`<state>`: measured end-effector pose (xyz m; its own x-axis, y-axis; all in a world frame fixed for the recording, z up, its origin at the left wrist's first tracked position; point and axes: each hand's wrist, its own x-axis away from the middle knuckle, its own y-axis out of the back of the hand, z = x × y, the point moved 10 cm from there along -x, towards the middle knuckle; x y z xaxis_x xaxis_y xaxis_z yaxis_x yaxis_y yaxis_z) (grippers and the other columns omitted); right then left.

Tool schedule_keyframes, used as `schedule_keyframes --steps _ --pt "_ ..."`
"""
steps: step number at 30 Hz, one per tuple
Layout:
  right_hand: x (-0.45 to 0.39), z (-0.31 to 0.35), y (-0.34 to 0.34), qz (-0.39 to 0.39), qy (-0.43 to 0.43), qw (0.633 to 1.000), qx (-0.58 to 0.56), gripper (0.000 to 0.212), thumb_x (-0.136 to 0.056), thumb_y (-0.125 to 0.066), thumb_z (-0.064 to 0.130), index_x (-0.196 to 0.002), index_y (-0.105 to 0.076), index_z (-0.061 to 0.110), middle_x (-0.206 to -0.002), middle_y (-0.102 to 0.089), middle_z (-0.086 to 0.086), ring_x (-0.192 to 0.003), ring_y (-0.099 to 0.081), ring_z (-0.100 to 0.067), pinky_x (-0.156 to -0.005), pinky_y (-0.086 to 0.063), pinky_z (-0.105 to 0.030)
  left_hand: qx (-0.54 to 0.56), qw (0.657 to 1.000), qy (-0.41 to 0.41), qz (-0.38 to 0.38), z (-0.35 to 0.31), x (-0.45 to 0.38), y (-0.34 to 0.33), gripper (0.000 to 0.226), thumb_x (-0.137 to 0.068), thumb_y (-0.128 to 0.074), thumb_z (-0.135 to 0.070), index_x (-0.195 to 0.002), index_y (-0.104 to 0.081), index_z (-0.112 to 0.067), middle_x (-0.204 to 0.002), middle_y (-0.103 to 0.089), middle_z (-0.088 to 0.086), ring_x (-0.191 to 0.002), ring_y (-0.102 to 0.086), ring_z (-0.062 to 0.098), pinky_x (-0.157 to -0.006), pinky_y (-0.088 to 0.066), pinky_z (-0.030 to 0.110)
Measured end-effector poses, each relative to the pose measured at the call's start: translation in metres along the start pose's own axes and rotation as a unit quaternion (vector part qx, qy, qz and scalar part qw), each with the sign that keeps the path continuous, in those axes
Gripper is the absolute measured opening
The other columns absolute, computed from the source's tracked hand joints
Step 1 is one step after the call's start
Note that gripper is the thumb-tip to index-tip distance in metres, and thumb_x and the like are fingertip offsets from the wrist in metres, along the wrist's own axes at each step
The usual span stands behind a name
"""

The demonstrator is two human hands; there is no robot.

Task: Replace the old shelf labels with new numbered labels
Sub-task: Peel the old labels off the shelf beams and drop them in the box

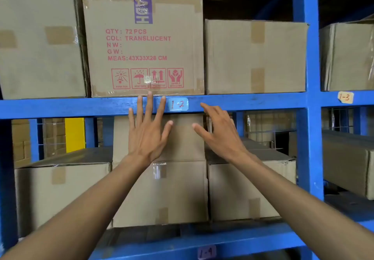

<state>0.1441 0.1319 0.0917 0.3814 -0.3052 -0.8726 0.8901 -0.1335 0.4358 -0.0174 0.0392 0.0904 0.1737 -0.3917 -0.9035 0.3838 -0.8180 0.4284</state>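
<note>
A pale blue label marked "1-2" [178, 104] is stuck on the blue shelf beam [60, 107]. My left hand [148, 130] is open, fingers spread, its fingertips lying on the beam just left of the label. My right hand [219, 132] is open too, its index finger reaching the beam just right of the label. Neither hand holds anything. A tan label marked "1-3" [345, 97] sits on the beam of the right bay. A blue label marked "1-4" [206, 252] is on the lower beam.
Cardboard boxes fill the upper shelf, one printed "QTY: 72 PCS" [143, 45]. More boxes [162, 191] stand on the lower shelf behind my arms. A blue upright post [307, 57] divides the bays. A yellow panel [74, 134] shows at back left.
</note>
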Motion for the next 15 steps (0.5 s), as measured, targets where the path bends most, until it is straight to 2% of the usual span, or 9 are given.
schedule_keyframes --steps 7,11,15 --pt "-0.05 0.001 -0.043 -0.041 -0.009 0.999 -0.013 0.063 -0.094 -0.057 0.042 -0.149 -0.038 0.018 -0.135 -0.048 0.0 -0.123 -0.041 -0.021 -0.105 -0.037 -0.037 -0.013 0.998 -0.004 -0.065 0.041 -0.047 -0.022 0.056 -0.104 -0.024 -0.046 -0.157 -0.005 -0.039 -0.169 0.006 -0.001 -0.154 0.012 0.031 -0.123 0.005 0.057" --pt "-0.057 -0.004 -0.051 -0.132 -0.002 0.991 0.025 0.055 -0.095 -0.056 0.037 -0.145 -0.045 0.018 -0.129 -0.05 0.001 -0.114 -0.042 -0.019 -0.097 -0.04 -0.033 -0.015 0.991 -0.02 -0.129 0.046 -0.051 -0.03 0.053 -0.104 -0.021 -0.047 -0.156 -0.011 -0.042 -0.169 -0.003 -0.001 -0.154 0.005 0.034 -0.122 0.005 0.054" --pt "-0.056 -0.004 -0.051 -0.224 -0.009 0.974 0.021 0.041 -0.092 -0.063 0.031 -0.13 -0.06 0.018 -0.117 -0.058 0.0 -0.107 -0.048 -0.021 -0.091 -0.041 -0.029 -0.005 0.984 -0.04 -0.173 0.047 -0.05 -0.032 0.053 -0.104 -0.022 -0.047 -0.155 -0.012 -0.042 -0.169 -0.008 -0.001 -0.154 -0.001 0.036 -0.123 -0.001 0.056"
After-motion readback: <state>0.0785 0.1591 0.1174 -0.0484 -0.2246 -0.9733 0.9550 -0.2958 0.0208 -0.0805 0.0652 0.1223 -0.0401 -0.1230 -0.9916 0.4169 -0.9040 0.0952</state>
